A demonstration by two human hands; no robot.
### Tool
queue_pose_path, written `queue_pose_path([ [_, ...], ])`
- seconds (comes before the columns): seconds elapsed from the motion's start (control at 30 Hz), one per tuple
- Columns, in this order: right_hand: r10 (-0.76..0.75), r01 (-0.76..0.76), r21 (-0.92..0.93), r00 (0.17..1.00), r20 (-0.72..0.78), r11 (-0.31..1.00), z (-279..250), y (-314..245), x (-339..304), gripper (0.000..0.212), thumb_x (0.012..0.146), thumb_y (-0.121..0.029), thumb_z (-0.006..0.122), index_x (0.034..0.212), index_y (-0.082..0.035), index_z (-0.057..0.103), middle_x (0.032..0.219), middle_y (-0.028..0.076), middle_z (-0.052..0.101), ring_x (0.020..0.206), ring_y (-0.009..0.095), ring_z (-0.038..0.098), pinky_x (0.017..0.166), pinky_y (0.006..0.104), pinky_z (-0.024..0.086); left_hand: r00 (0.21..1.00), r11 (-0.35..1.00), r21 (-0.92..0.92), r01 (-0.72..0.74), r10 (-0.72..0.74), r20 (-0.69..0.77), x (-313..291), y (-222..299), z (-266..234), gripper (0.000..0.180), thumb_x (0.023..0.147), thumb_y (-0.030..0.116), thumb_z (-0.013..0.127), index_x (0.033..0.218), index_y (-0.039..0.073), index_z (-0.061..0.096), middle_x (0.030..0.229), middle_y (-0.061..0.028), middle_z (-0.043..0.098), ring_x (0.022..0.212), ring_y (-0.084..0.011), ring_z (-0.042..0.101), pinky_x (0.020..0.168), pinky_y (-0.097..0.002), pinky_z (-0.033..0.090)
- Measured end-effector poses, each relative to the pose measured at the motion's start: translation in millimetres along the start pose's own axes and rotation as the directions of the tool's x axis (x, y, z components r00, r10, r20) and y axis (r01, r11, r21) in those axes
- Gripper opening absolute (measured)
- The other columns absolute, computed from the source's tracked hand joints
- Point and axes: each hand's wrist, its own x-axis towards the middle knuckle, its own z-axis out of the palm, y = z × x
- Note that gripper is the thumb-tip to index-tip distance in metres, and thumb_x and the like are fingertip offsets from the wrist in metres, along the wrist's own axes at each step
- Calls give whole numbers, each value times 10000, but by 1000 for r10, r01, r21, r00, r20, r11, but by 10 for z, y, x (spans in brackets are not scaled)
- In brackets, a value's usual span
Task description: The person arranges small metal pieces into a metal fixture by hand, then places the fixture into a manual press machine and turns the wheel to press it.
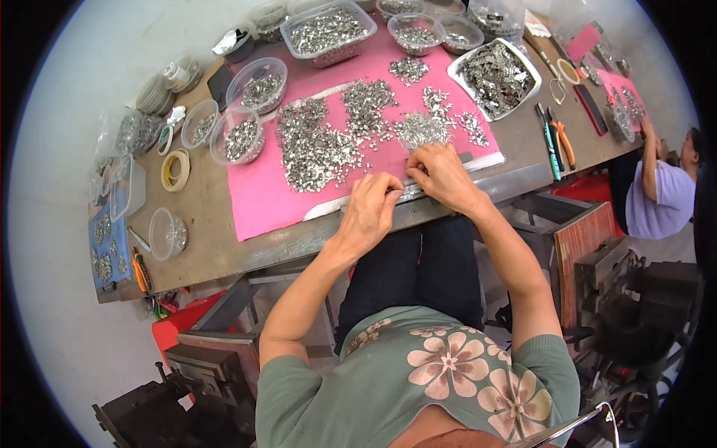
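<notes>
At the table's front edge, my left hand [367, 209] is closed, its thumb and fingers pinched over a narrow metal strip [411, 192]. Anything held there is too small to make out. My right hand [447, 176] rests just right of it with curled fingers, beside the same strip; its fingertips are partly hidden. Right beyond my right hand lies a heap of thin silvery pieces [423, 130]. Larger piles of small metal parts [321, 153] spread over the pink mat [258, 198] beyond my left hand.
Clear plastic tubs of metal parts, such as a large rectangular tub [328, 52], line the back. A white tray [529, 88] of flat scraps sits at right, near orange-handled pliers [565, 143]. Tape [175, 170] lies left. Another person [661, 190] works at far right.
</notes>
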Motion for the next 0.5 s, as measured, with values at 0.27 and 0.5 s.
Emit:
queue_pose_path([
  [0.27, -41, 40, 103, 999, 11, 994, -63, 67, 24, 74, 859, -70, 695, 881, 1, 686, 817, 120, 666, 797, 291, 645, 725, 408, 483, 998, 996, 71, -54, 56, -26, -54, -33, 85, 78, 913, 20, 637, 988, 17, 615, 947, -117, 652, 890, -317, 602, 839, -405, 444],
  [0.5, 4, -24, 204, 995, 99, 979, -130, 84, 72, 113, 854, -83, 731, 882, 21, 694, 826, 150, 680, 759, 291, 668, 682, 400, 515, 984, 973, 186, -134, 153, -91, -80, -7, 148, 128, 869, -13, 684, 979, 20, 626, 942, -124, 657, 881, -329, 610, 800, -416, 475],
])
